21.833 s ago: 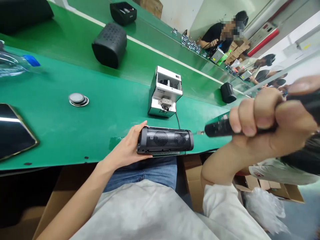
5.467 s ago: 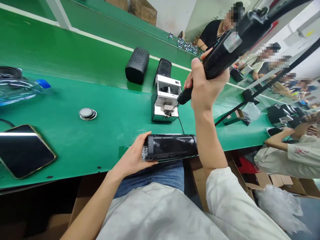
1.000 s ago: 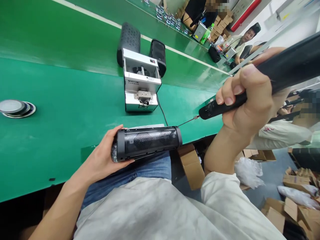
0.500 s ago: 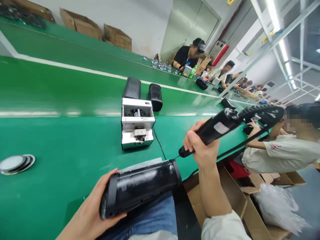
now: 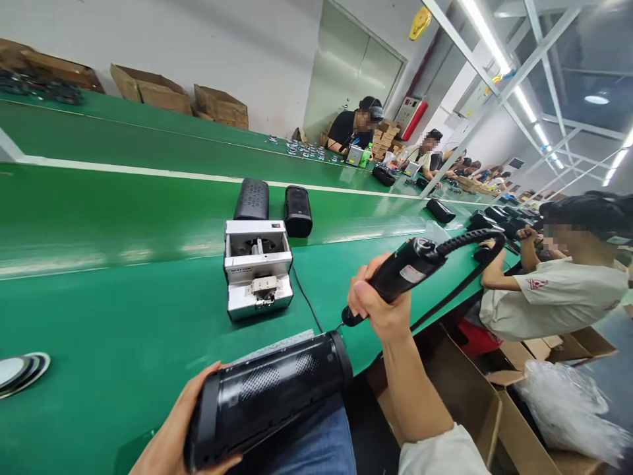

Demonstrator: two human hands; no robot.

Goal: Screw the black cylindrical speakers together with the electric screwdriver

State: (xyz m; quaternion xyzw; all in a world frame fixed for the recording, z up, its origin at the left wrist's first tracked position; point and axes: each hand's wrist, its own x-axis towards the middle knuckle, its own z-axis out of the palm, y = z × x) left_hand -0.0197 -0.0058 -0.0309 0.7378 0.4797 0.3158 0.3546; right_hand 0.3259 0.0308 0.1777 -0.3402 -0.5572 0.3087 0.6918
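A black speaker [image 5: 270, 389] with a perforated grille lies tilted at the bench's near edge, above my lap. My left hand [image 5: 180, 422] wraps round its left end. In my right hand [image 5: 383, 300] is a black electric screwdriver [image 5: 408, 270], its corded end pointing up and right. The thin bit comes down close to the speaker's right end; whether it touches cannot be made out. Behind the speaker stands a silver screw feeder [image 5: 259, 270] with a thin cable running from its right side.
Two more black speakers, one [image 5: 252, 198] left and one [image 5: 298, 211] right, stand behind the feeder. Round discs [image 5: 22, 373] lie at the left. Cardboard boxes [image 5: 475, 402] and a co-worker [image 5: 568, 277] are on my right. Other people sit across the green bench [image 5: 123, 310].
The whole view has shifted, so the bench things appear lower and slightly left. Both hands keep their holds, and the screwdriver stays near the speaker's right end.
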